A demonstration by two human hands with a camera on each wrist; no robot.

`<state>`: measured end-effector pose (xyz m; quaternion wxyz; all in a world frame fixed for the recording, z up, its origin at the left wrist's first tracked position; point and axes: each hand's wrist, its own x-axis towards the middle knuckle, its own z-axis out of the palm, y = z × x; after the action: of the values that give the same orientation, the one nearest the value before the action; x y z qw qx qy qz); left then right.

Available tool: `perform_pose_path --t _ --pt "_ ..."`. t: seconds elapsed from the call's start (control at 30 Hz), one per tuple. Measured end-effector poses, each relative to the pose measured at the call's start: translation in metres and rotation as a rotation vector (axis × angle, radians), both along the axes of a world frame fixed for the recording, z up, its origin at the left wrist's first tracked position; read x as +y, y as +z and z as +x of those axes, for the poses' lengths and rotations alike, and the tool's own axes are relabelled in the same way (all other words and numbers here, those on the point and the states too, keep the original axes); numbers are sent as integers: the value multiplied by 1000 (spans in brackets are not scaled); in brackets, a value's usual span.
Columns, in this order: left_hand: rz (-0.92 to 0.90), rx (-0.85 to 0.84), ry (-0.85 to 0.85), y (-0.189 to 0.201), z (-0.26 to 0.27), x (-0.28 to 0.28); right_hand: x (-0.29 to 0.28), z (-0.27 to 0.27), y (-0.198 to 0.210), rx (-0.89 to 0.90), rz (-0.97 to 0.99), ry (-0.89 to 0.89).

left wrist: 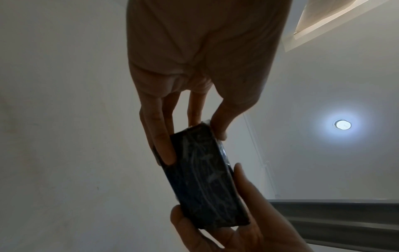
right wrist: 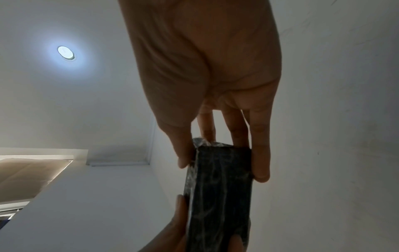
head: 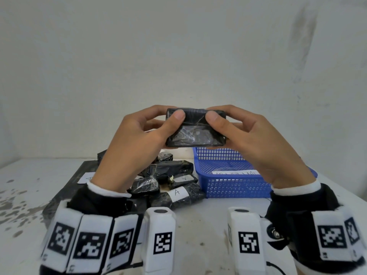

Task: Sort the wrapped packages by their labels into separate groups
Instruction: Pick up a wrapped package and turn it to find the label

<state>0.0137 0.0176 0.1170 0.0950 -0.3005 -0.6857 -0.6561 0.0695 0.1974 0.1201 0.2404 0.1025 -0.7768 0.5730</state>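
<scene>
A black plastic-wrapped package (head: 195, 128) is held up in front of me, above the table, between both hands. My left hand (head: 139, 135) pinches its left end with thumb on the near face and fingers behind. My right hand (head: 252, 133) grips the right end the same way. No label shows on the face toward me. In the left wrist view the package (left wrist: 207, 179) sits between my left hand (left wrist: 190, 136) and the other hand's fingers. The right wrist view shows the package (right wrist: 220, 187) gripped by my right hand (right wrist: 224, 162). A pile of black packages (head: 168, 181) lies on the table, some with white "A" labels (head: 177, 192).
A blue mesh basket (head: 234, 187) stands to the right of the pile, with a white paper slip inside. A dark sheet (head: 67, 187) lies under the pile on the white, stained table (head: 208, 217). A plain wall rises close behind.
</scene>
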Motion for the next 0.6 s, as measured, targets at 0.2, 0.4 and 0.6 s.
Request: perform_pose_path --t 0.2,0.4,0.6 --pt "-11 21 10 1 3 1 -1 1 0 -12 34 -11" --pt "-51 49 -7 -1 2 1 -3 0 -1 -7 41 -35" --pt "-35 19 -61 -2 0 2 1 -4 -2 25 12 -41"
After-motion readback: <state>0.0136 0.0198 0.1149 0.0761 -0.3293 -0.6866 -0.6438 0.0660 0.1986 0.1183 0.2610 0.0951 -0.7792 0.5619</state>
